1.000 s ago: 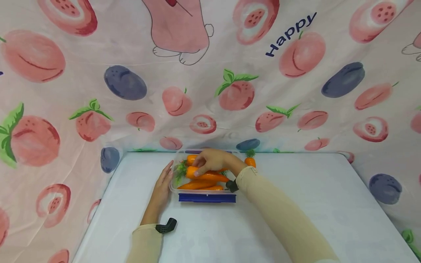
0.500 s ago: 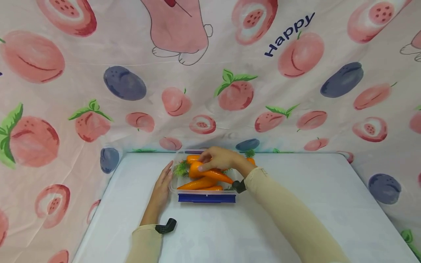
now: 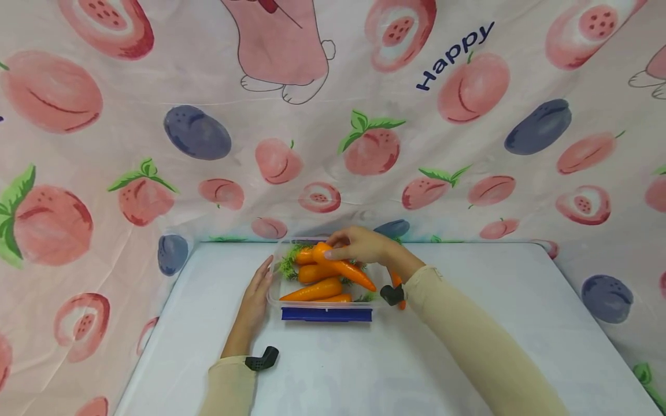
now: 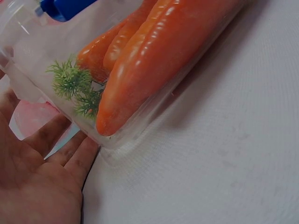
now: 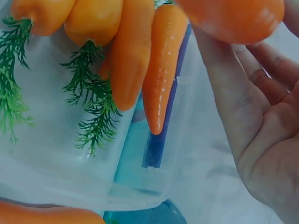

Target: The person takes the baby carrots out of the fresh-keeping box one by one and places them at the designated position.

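Note:
A clear plastic box [image 3: 276, 294] with blue clips holds several orange carrots with green tops. My right hand [image 3: 364, 245] pinches one carrot [image 3: 346, 268] by its thick end over the box, its tip slanting toward the near right corner. In the right wrist view that carrot [image 5: 233, 18] is beside the fingers, cut off by the top edge. Below it in the box lie other carrots [image 3: 314, 290]. My left hand [image 3: 255, 297] lies along the box's left side, fingers extended; in the left wrist view the left hand [image 4: 51, 182] has its fingertips against the clear wall.
Another carrot [image 3: 396, 279] lies on the white table [image 3: 468, 300] just outside the box's right side, partly hidden by my right wrist. A cloth printed with fruit [image 3: 322, 121] hangs behind the table. The box's front blue clip [image 3: 326, 314] is folded outward.
My right hand has raised the carrot off the others and carried it back and to the right. A carrot beneath it now shows. The left hand stays against the box.

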A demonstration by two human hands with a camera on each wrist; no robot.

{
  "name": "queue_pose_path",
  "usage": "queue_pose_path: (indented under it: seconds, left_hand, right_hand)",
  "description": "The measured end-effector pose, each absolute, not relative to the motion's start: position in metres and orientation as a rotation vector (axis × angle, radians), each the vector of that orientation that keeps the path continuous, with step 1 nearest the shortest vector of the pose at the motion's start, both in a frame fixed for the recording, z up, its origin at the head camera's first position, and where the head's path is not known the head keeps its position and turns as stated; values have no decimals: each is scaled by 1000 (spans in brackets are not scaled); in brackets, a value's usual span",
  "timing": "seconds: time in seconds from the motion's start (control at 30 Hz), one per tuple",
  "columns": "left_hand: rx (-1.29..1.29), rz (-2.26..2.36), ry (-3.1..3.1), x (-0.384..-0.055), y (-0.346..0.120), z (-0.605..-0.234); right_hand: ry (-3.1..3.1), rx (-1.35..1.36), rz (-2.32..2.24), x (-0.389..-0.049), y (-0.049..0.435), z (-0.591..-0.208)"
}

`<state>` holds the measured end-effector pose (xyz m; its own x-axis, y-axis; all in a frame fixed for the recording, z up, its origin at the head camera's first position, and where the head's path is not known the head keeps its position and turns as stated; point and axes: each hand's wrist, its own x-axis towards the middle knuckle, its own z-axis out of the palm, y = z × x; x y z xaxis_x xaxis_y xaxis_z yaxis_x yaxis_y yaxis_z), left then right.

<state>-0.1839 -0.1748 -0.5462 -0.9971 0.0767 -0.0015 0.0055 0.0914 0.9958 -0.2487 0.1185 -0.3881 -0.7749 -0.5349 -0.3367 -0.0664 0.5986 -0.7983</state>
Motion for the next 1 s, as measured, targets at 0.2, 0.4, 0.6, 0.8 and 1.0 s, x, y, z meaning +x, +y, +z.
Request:
queue_pose_path:
  seconds: [0.2,0.4,0.6,0.8,1.0]
  left_hand:
    - [85,2080,2273,-184,-174,-545]
    - [70,2076,2277,-184,-174,-545]
    - [64,2091,2255,-184,-174,-546]
    - [62,2099,2243,-185,-174,-546]
    - [65,2099,2251,-185,-175,-547]
  right_hand:
    - [2255,-438,-1177,-247,130,-386]
    - [2261,-421,-1237,-244,141,-386]
    - [2257,-410,-1296,-242,153,-388]
    - [2290,-397,-1302,-241,163,-386]
    - [2319,-368,-1322,-238,175,-380]
